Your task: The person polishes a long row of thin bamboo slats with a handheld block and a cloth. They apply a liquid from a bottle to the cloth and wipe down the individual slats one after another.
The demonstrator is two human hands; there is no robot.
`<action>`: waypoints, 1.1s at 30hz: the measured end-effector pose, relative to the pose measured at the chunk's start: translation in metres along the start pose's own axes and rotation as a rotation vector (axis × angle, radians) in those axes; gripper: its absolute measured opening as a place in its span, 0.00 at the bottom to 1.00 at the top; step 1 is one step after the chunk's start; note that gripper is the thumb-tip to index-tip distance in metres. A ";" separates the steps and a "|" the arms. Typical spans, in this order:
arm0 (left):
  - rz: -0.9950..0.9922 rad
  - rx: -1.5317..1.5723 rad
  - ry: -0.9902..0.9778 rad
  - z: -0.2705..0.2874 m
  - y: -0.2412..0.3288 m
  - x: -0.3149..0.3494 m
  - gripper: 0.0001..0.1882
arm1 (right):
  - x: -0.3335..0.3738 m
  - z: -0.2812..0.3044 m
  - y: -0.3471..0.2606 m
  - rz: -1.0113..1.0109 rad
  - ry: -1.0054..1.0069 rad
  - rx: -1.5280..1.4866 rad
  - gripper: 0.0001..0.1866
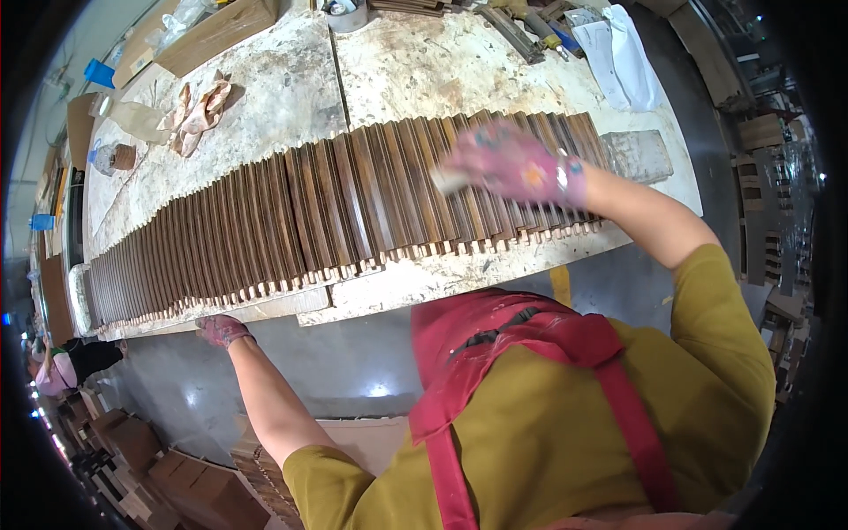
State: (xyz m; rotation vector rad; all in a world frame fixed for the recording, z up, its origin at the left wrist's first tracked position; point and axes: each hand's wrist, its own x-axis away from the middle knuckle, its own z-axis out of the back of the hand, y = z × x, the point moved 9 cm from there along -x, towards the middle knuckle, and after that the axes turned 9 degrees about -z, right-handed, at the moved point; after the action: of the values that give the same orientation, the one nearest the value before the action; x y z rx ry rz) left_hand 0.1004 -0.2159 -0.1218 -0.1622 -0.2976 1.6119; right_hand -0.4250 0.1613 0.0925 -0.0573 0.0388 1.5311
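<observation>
A long row of dark brown, grooved wooden strips [327, 190] lies side by side across the table, pale pegs showing at their near ends. Over the right part of the row is my right hand [517, 168], in a stained pink glove and smeared by motion. Its fingers are closed on a small pale pad [450, 180], whose exact kind I cannot make out. My left hand [224, 330], gloved in dusty pink, is closed at the table's front edge, below the left part of the row. Its fingertips are partly hidden.
A grey block [638, 156] lies past the row's right end. Further back are a crumpled cloth [199, 115], a plastic bottle [137, 119], a wooden box [216, 40], tools [530, 31] and white sheets [623, 62]. Cardboard boxes [199, 490] stand on the floor; another person [75, 367] is far left.
</observation>
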 end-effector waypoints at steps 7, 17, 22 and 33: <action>0.046 0.260 0.135 -0.036 -0.015 -0.019 0.26 | -0.058 -0.024 0.047 -0.315 -0.096 -0.060 0.13; -0.161 1.517 0.204 0.030 -0.004 0.050 0.28 | -0.054 0.008 0.038 -0.511 -0.088 0.087 0.08; -0.233 1.792 0.215 0.033 -0.032 0.012 0.22 | -0.071 -0.027 0.058 -0.641 -0.202 0.023 0.09; -0.185 1.545 0.110 -0.047 -0.046 -0.068 0.28 | 0.048 0.002 -0.068 -0.444 -0.320 -0.067 0.22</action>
State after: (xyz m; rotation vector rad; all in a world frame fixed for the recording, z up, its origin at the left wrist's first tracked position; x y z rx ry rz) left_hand 0.1626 -0.2769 -0.1589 0.9207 1.0048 1.2576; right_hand -0.3547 0.2068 0.0923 0.1200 -0.2644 1.0828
